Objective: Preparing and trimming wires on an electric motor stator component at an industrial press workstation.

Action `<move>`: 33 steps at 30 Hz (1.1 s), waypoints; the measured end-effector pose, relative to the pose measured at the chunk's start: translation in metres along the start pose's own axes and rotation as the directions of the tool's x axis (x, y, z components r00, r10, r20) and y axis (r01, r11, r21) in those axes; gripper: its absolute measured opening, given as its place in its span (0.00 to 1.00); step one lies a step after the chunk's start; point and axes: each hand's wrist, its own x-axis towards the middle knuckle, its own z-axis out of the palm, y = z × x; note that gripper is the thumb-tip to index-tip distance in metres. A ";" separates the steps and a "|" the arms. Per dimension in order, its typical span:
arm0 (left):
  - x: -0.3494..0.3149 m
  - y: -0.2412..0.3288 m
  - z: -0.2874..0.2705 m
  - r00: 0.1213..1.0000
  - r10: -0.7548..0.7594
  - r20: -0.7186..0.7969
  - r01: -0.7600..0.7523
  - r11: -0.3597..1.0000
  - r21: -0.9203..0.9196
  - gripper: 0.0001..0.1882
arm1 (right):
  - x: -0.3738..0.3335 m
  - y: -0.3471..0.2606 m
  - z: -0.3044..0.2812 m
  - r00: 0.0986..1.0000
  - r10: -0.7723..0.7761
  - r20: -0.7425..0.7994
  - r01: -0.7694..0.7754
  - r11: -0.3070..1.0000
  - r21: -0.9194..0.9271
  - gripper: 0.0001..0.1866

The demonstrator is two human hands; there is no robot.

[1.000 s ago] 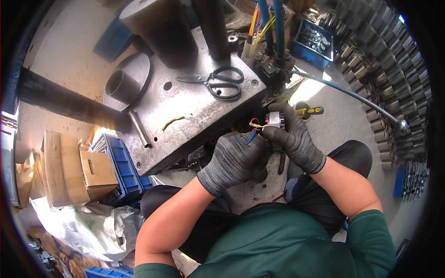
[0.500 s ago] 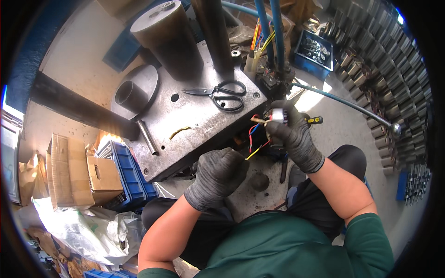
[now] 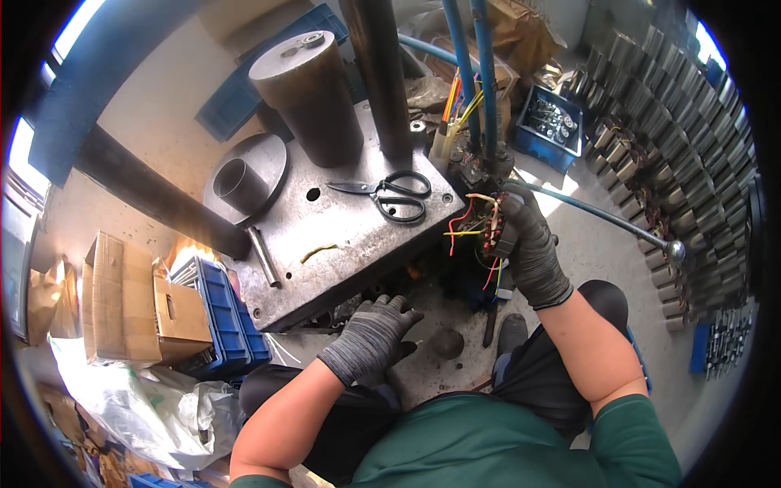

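Seen in workshop: no readable words, brands, numbers or signs | on white plastic bag, lower left: faint greenish marks, too blurred to make out | on cardboard box and blue crate alongside: no legible label

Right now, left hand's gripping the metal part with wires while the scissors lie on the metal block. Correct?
Wrong hand: the head view shows the right hand gripping the metal part with wires. The scissors do lie on the metal block.
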 end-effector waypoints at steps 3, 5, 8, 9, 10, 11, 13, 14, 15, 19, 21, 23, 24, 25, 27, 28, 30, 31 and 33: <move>0.011 -0.004 -0.005 0.996 -0.034 -0.087 0.031 0.999 -0.038 0.13 | -0.003 0.016 0.007 0.988 0.156 0.012 -0.156 0.986 0.063 0.31; 0.017 0.000 -0.020 0.915 -0.119 -0.386 0.005 0.959 -0.283 0.11 | -0.010 0.019 0.019 0.962 0.269 0.050 -0.274 0.949 0.159 0.29; 0.024 0.000 -0.034 0.843 -0.270 -0.465 0.012 0.874 -0.485 0.11 | -0.012 0.036 0.020 0.889 0.439 0.128 -0.458 0.856 0.239 0.27; 0.026 -0.004 -0.035 0.804 -0.284 -0.522 -0.005 0.875 -0.484 0.12 | -0.013 0.043 0.019 0.850 0.507 0.145 -0.527 0.800 0.288 0.28; 0.025 -0.012 -0.036 0.795 -0.293 -0.530 0.006 0.879 -0.476 0.12 | -0.014 0.048 0.022 0.802 0.573 0.165 -0.593 0.734 0.333 0.29; 0.024 -0.021 -0.037 0.768 -0.319 -0.556 0.059 0.899 -0.434 0.12 | -0.016 0.050 0.026 0.760 0.631 0.156 -0.641 0.688 0.339 0.30; 0.020 -0.042 -0.033 0.697 -0.401 -0.594 0.204 0.906 -0.372 0.13 | -0.021 0.052 0.031 0.747 0.640 0.182 -0.656 0.661 0.365 0.29; 0.016 -0.055 -0.036 0.681 -0.458 -0.571 0.296 0.886 -0.358 0.15 | -0.022 0.050 0.034 0.736 0.650 0.189 -0.662 0.634 0.399 0.28; 0.013 -0.065 -0.037 0.661 -0.475 -0.580 0.389 0.879 -0.277 0.16 | -0.024 0.045 0.042 0.723 0.678 0.133 -0.665 0.633 0.396 0.28; 0.001 -0.077 -0.035 0.670 -0.537 -0.513 0.543 0.825 -0.155 0.18 | -0.015 0.056 0.035 0.701 0.680 0.214 -0.700 0.601 0.386 0.31; 0.001 -0.073 -0.028 0.726 -0.548 -0.415 0.532 0.831 -0.166 0.16 | -0.008 0.064 0.036 0.797 0.583 0.158 -0.563 0.623 0.542 0.28; -0.010 -0.069 -0.016 0.824 -0.442 -0.355 0.408 0.897 -0.171 0.15 | -0.005 0.061 0.038 0.802 0.565 0.194 -0.573 0.634 0.520 0.26; -0.014 -0.062 -0.017 0.881 -0.374 -0.291 0.332 0.925 -0.184 0.16 | -0.004 0.060 0.038 0.803 0.552 0.224 -0.581 0.643 0.499 0.25; -0.017 -0.052 -0.017 0.884 -0.362 -0.294 0.321 0.930 -0.181 0.16 | -0.004 0.059 0.036 0.810 0.544 0.218 -0.571 0.649 0.503 0.25; -0.022 -0.036 -0.019 0.991 -0.061 -0.120 0.032 0.972 -0.232 0.19 | -0.001 0.063 0.035 0.849 0.495 0.187 -0.517 0.705 0.484 0.25; -0.022 -0.030 -0.018 0.991 -0.054 -0.119 0.026 0.973 -0.228 0.19 | -0.001 0.063 0.036 0.852 0.490 0.184 -0.511 0.706 0.490 0.25; -0.020 -0.022 -0.016 0.978 -0.129 -0.162 0.092 0.971 -0.219 0.19 | -0.002 0.064 0.042 0.846 0.500 0.187 -0.516 0.677 0.524 0.26; -0.017 -0.018 -0.018 0.936 -0.187 -0.299 0.075 0.934 -0.349 0.20 | -0.005 0.062 0.045 0.848 0.497 0.184 -0.511 0.677 0.529 0.26; -0.009 -0.009 -0.027 0.897 -0.216 -0.387 0.013 0.886 -0.464 0.21 | -0.012 0.057 0.052 0.826 0.537 0.169 -0.542 0.677 0.498 0.25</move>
